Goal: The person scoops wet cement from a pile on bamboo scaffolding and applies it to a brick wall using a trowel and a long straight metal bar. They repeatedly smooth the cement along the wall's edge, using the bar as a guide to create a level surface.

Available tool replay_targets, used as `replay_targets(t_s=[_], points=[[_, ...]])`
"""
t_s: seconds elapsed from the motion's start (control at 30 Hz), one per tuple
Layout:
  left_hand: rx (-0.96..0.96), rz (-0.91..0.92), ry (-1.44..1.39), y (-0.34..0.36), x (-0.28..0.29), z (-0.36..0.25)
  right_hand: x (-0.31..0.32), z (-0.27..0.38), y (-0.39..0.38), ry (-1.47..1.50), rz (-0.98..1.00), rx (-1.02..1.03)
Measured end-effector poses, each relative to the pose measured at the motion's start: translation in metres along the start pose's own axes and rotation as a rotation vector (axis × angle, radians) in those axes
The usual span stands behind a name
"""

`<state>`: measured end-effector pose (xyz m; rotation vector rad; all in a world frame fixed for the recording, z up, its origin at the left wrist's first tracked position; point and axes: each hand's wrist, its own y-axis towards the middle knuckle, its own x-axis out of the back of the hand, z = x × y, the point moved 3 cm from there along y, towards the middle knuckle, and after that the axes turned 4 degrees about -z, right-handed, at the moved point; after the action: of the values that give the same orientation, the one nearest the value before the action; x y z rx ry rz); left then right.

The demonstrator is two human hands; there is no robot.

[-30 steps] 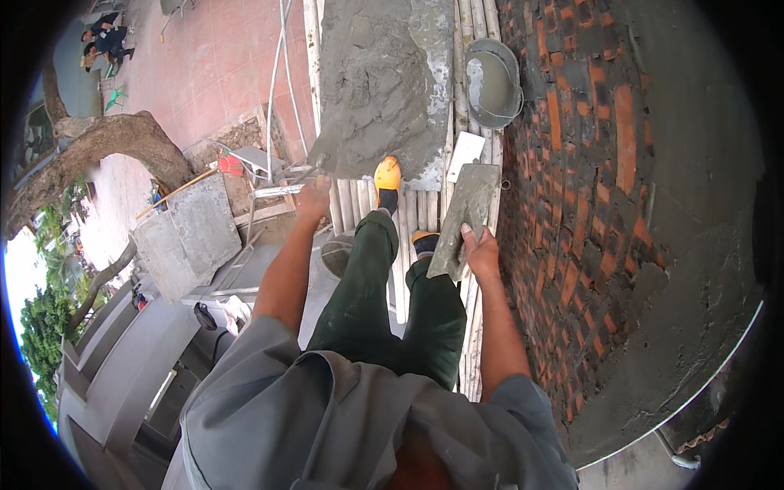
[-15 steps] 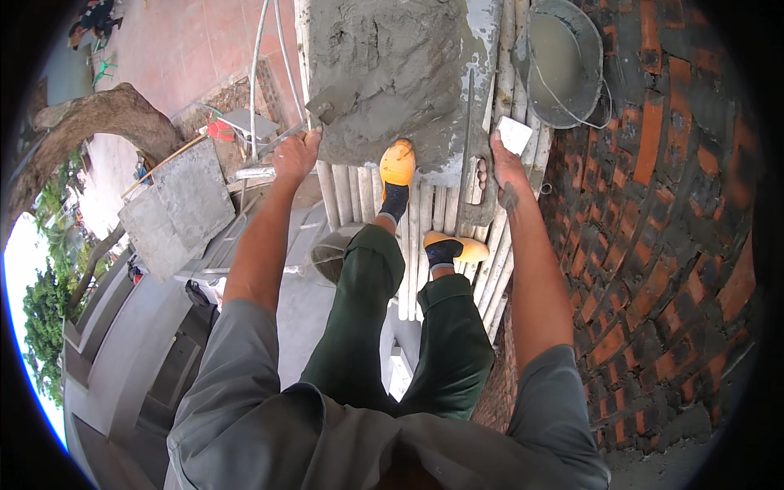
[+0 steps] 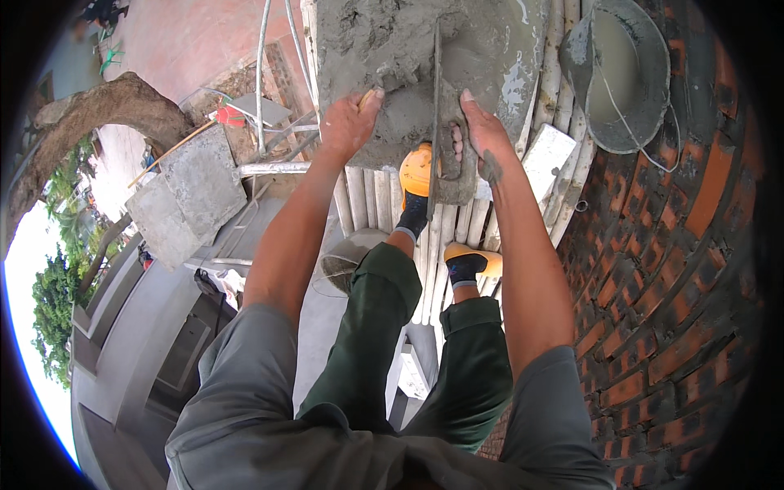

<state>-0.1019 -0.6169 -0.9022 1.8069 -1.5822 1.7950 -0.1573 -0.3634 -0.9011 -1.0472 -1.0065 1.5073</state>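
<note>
My left hand point(image 3: 349, 124) is closed on the handle of a trowel point(image 3: 367, 97); its blade is hard to make out against the grey mortar. My right hand point(image 3: 483, 126) grips a long plastering float point(image 3: 437, 106) turned on edge, its fingers wrapped through the handle. Both hands are over a board heaped with wet mortar point(image 3: 376, 37), the float standing in or against the mortar's near part. Below the hands, a foot in a yellow shoe point(image 3: 416, 167) stands close to the float's lower end.
Pale poles point(image 3: 371, 200) form the platform underfoot. A white block point(image 3: 549, 159) lies at its right side, beside a bucket point(image 3: 625, 77) of greyish liquid. Another bucket point(image 3: 347, 257) sits lower left. A brick wall point(image 3: 653, 327) rises on the right; metal frame bars point(image 3: 261, 73) stand left.
Both hands have moved inward over the mortar, closer together. The float has swung left from the board's right edge to its middle. The view has shifted a little.
</note>
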Motion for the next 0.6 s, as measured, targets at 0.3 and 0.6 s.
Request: replay_targets(t_s=[0.3,0.6], points=[[0.002,-0.33,0.266,0.045,0.099,0.015,0.035,0.076,-0.028,-0.025,-0.145,0.202],[-0.228,0.024,0.416,0.067,0.049,-0.033,-0.04,0.073,0.052,-0.131,-0.121,0.07]])
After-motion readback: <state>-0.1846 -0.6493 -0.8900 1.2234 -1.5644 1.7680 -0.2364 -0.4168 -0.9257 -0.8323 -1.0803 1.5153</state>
